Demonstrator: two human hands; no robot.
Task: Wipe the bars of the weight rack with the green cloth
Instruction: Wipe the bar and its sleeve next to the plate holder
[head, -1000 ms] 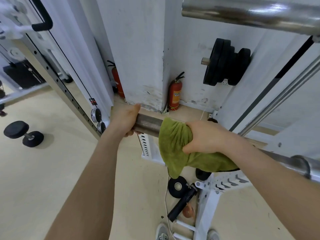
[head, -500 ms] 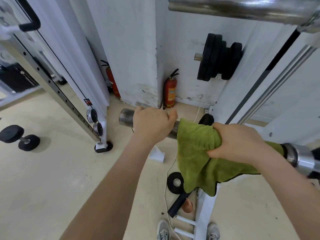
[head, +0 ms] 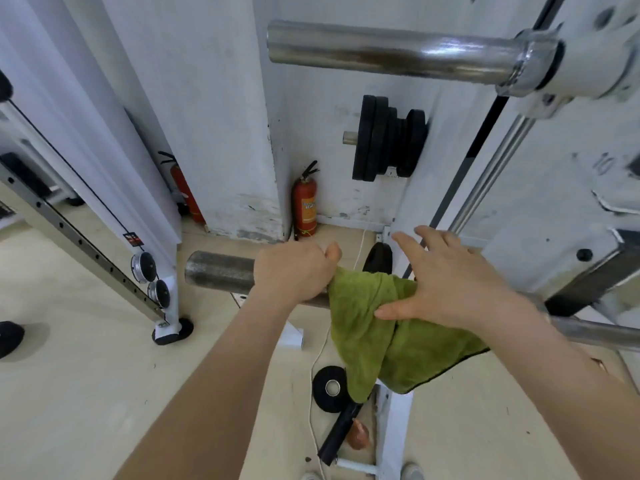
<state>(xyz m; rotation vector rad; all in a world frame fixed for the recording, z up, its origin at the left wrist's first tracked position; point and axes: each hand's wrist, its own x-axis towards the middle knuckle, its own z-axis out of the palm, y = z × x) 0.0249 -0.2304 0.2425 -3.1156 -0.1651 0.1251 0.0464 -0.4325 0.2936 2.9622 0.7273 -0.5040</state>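
Observation:
A dull grey steel bar (head: 218,273) runs left to right at waist height. My left hand (head: 294,271) is wrapped around it near its free end, right beside the green cloth (head: 374,337). The cloth is draped over the bar and hangs down below it. My right hand (head: 453,285) lies flat on top of the cloth with the fingers spread, pressing it on the bar. A second, shiny chrome bar (head: 391,51) sticks out of the white rack overhead. The lower bar's thinner shaft (head: 595,332) continues to the right.
The white rack upright (head: 585,168) with a chrome guide rod (head: 485,181) stands at the right. Black weight plates (head: 388,140) hang on a peg ahead. Two red fire extinguishers (head: 304,206) stand by the pillar. A black plate (head: 330,386), a cable and a handle lie on the floor below.
My right hand has opened from a closed grip on the cloth to a flat, spread palm. My left hand slid rightward along the bar to the cloth's edge. The view tilted up.

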